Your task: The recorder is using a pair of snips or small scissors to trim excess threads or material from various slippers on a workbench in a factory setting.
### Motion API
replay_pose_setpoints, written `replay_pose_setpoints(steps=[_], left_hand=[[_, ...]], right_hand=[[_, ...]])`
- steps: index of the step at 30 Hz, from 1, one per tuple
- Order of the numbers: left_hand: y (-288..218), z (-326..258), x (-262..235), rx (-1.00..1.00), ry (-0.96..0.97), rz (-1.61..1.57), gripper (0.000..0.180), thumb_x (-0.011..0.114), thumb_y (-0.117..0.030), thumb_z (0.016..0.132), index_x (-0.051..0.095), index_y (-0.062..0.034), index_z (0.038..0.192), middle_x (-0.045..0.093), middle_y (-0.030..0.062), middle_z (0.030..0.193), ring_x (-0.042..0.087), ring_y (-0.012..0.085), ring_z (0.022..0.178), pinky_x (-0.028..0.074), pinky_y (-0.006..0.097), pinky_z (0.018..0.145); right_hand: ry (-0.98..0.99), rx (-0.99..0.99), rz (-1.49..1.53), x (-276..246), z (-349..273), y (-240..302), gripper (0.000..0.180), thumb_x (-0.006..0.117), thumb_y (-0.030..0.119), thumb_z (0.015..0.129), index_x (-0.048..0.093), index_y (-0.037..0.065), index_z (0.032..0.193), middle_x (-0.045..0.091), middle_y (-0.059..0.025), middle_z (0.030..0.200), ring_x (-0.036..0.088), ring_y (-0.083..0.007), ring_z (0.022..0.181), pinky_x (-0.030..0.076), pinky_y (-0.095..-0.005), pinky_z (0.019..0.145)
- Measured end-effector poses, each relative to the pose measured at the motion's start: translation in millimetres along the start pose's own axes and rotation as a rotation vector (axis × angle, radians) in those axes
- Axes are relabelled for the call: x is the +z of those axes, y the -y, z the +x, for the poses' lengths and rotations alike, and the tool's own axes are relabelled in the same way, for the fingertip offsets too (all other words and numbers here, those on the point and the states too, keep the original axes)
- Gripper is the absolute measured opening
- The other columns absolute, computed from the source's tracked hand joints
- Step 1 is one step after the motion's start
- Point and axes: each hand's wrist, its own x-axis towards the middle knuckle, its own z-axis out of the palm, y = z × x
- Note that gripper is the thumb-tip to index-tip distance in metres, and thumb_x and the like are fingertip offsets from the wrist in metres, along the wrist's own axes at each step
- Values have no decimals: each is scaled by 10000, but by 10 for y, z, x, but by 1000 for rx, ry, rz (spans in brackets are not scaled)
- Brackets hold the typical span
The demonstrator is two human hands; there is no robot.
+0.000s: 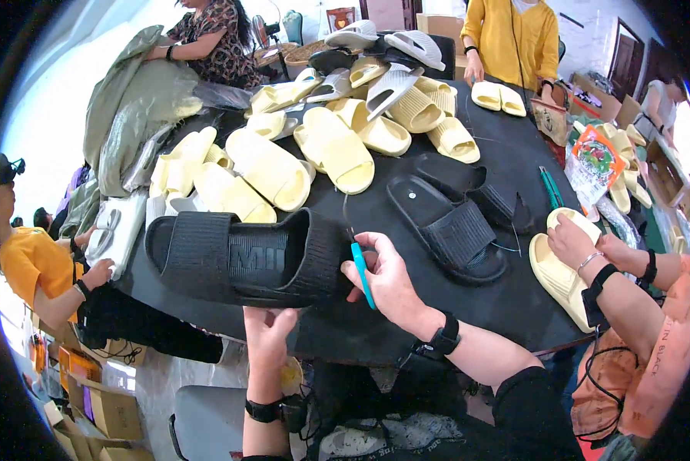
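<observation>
Two of our hands work at the near edge of the round black table (514,154). Our left hand (268,330) comes up from below and its grip is closed on the near rim of a large black slide sandal (245,257), which lies on its side at the table's near left. Our right hand (387,276) is just right of that sandal, touching its strap end, with its grip clenched around small blue-handled snips (362,273). To the right, a pair of black slides (456,219) rests flat on the table. Farther away, many pale yellow slides (337,146) lie heaped across the far left half. At the near right, another person's hands (583,242) hold a yellow slide (560,265) at the table's edge. Teal snips (549,187) lie on the right.
</observation>
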Motion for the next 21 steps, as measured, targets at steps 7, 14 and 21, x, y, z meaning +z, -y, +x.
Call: replay_pose_setpoints(steps=[7, 14, 21], left_hand=[[-23, 63, -53, -165, -214, -416, 431, 519, -39, 837, 399, 1, 1249, 538, 140, 1174, 584, 274, 1025, 528, 439, 806], [-142, 96, -30, -37, -355, -211, 366, 573, -56, 807, 477, -22, 1158, 562, 46, 1033, 557, 143, 873, 473, 286, 698], [-561, 71, -295, -47, -252, -32, 478, 542, -48, 775, 441, 11, 1238, 554, 53, 1087, 530, 147, 953, 438, 268, 822]], right_hand=[[87, -29, -85, 81, -73, 40, 423, 622, 56, 839, 393, -6, 1189, 558, -49, 783, 550, -94, 639, 484, -243, 556], [39, -265, -478, -20, 2, -15, 380, 653, 100, 815, 457, 23, 1131, 611, -137, 721, 626, -200, 657, 487, -314, 613], [116, -376, -537, 71, -42, 141, 418, 655, 68, 812, 432, 31, 1164, 609, -140, 794, 624, -206, 710, 497, -315, 656]])
